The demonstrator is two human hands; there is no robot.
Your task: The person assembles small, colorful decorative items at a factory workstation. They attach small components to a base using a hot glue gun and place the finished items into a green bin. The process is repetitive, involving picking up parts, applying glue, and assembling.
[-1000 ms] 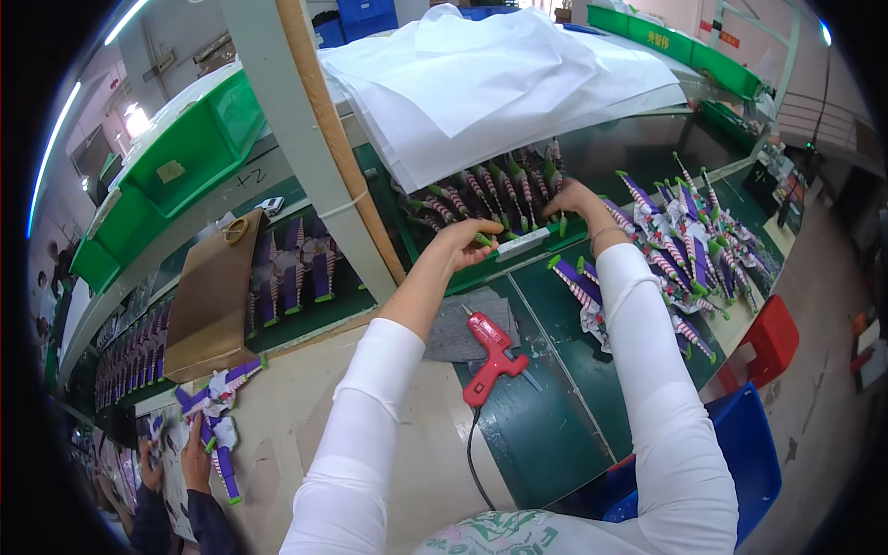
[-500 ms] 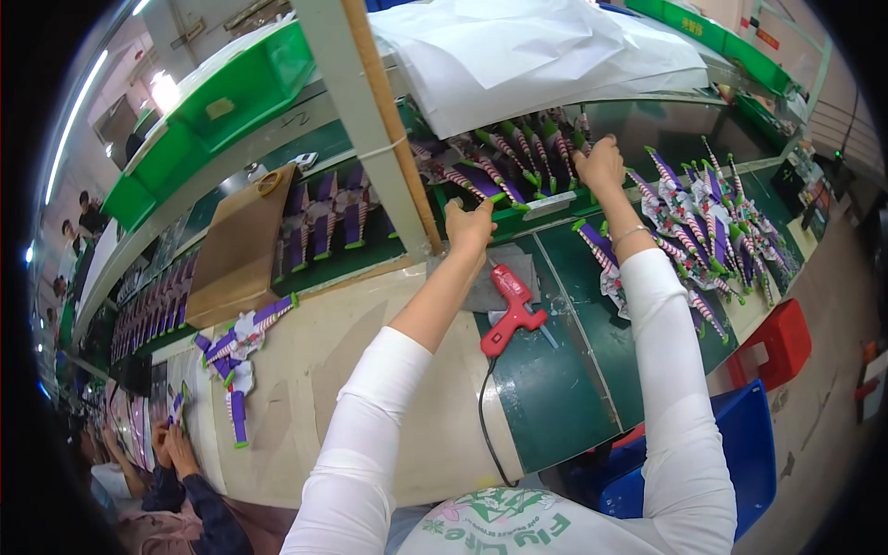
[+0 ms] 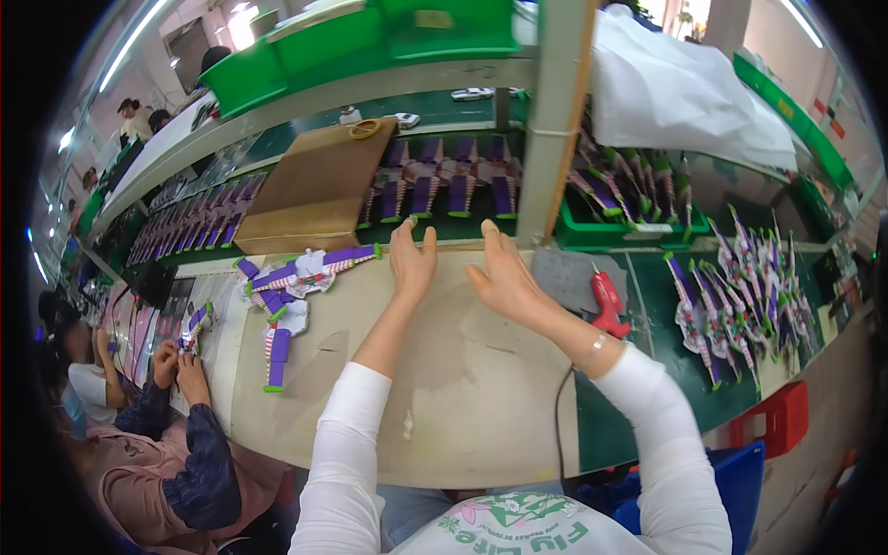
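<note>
Inspection at this moment, left to right. At the far left a co-worker's hands (image 3: 180,361) held a small purple piece, apart from the person's own work. On the beige bench top (image 3: 435,388) lay a purple, white and green striped card assembly (image 3: 287,296), flat, left of both hands and touching neither. Behind it stood a brown cardboard box (image 3: 310,190), and right of that a row of purple parts (image 3: 449,180) on the conveyor.

The left hand (image 3: 412,264) was open, fingers spread and pointing far, palm down at the bench's far edge; it held nothing. The right hand (image 3: 504,277) was likewise open and empty, fingers loosely spread, just beside the left. Judged step: between pieces, hands reaching toward the row of purple parts just beyond the fingertips. The next move would call for a short forward reach and a clean pinch on one part without disturbing its neighbours.

Right of the hands a red glue gun (image 3: 609,301) rested on a grey pad; further right lay a spread of finished striped pieces (image 3: 740,287).
</note>
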